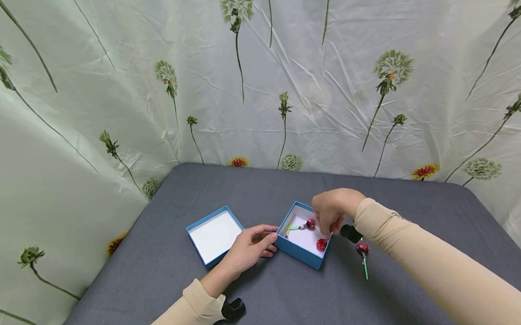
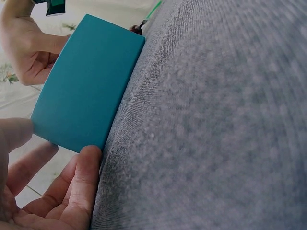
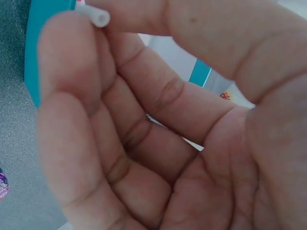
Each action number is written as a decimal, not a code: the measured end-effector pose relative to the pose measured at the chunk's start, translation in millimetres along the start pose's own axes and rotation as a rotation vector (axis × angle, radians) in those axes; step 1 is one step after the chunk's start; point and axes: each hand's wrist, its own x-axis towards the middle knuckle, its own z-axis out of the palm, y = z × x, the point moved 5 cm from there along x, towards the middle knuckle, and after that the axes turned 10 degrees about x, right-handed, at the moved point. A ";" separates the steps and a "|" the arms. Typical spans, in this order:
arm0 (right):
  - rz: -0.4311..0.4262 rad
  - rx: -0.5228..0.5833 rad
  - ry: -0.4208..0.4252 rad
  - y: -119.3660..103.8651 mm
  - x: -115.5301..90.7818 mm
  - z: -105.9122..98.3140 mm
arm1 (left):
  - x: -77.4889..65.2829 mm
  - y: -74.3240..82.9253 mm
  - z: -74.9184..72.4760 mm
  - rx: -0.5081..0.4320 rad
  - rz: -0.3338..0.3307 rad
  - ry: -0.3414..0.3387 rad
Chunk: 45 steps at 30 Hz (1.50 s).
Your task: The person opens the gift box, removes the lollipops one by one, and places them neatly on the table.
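An open blue box [image 1: 298, 254] with a white inside stands on the grey table. In it lie a red-wrapped lollipop [image 1: 310, 224] with a green stick and a second red lollipop [image 1: 321, 244] near the right corner. My left hand [image 1: 251, 246] rests its fingertips and thumb against the box's left corner; the left wrist view shows them touching the blue wall. Over the box's right side, my right hand [image 1: 335, 210] pinches a thin white stick [image 3: 98, 17] between thumb and fingertip. Whether that stick belongs to the second lollipop is hidden by the fingers.
To the left lies the blue-rimmed lid [image 1: 215, 236], white inside up, close to the left hand. Another red lollipop [image 1: 363, 248] with a green stick lies on the table right of the box, beside the right forearm. A flowered curtain [image 1: 305, 81] hangs behind the table.
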 end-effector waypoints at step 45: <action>-0.370 0.486 0.185 65.6 -21.0 -14.2 | 0.4 -0.1 0.7 0.001 -0.017 0.014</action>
